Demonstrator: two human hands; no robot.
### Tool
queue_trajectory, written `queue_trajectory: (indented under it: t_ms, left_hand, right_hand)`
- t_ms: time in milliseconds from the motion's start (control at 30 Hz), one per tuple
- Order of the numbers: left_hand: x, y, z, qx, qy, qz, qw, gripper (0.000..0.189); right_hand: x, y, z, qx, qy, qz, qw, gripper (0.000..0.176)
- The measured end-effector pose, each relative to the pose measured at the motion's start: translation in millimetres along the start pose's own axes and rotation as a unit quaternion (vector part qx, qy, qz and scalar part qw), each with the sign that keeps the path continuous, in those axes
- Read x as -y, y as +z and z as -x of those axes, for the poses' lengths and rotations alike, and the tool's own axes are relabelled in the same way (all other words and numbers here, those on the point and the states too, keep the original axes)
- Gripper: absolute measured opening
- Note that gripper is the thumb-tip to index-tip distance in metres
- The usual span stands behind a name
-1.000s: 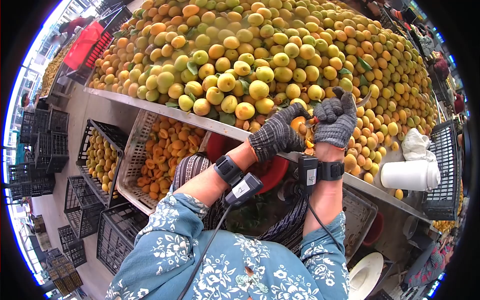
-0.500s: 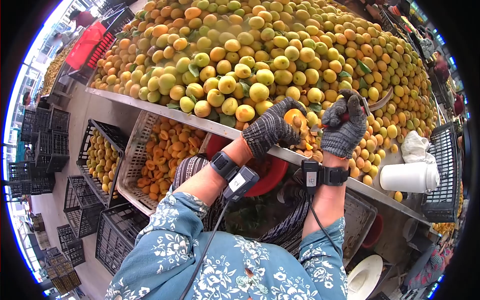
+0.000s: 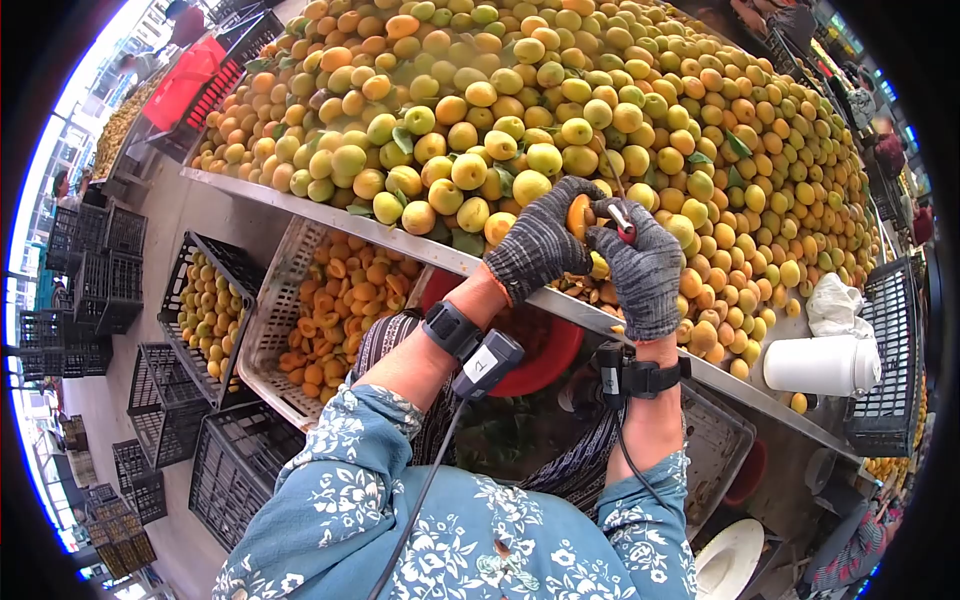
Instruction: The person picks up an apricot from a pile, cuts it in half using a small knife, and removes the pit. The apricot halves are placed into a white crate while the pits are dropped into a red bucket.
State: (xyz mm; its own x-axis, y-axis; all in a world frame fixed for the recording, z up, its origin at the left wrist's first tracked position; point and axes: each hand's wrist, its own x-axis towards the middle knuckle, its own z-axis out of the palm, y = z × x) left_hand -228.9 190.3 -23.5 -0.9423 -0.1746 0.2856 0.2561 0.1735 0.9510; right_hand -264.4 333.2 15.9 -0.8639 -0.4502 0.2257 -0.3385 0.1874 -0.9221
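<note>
My left hand (image 3: 545, 242), in a dark grey knitted glove, is closed around an apricot (image 3: 579, 216) whose orange side faces my right hand. My right hand (image 3: 640, 268), gloved alike, grips a small knife (image 3: 626, 226) with a red part at its handle. The thin blade points up and away, over the fruit pile. My right fingers come close against the apricot; whether they touch it is hard to see. Both hands are above the metal table edge (image 3: 400, 237), in front of a large heap of whole apricots (image 3: 480, 130).
Below the edge, a pale crate (image 3: 262, 365) holds halved apricots, beside a red basin (image 3: 550, 355). Black crates (image 3: 240, 465) stand at left, one with whole apricots. A white container (image 3: 815, 366) and a black crate (image 3: 885, 350) are at right. Other people are in the background.
My right hand has moved left, up to the apricot in my left hand. The knife has swung from pointing right to pointing up. The left hand keeps its hold, with the apricot turned.
</note>
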Motion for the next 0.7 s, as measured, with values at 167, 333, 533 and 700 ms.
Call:
queue_trajectory:
  t_ms: [167,333,533,700]
  left_hand:
    - [-3.5,1.0,3.8,0.023,-0.048,-0.09,0.994,0.058]
    - [1.9,10.6,9.0,0.017,-0.017,-0.033,0.999,0.054]
    - [-0.8,15.4,6.0,-0.037,-0.015,-0.07,0.997,0.049]
    - [-4.5,6.2,5.8,-0.003,-0.058,0.041,0.997,0.055]
  right_hand:
    - [-3.8,-1.0,-4.4,0.024,-0.006,0.098,0.995,0.025]
    - [-2.6,-1.5,-0.8,0.033,0.003,0.129,0.991,0.024]
    - [-1.1,12.8,4.3,-0.087,-0.02,0.133,0.987,0.018]
    - [-18.6,13.6,-6.9,-0.09,0.004,-0.152,0.984,0.012]
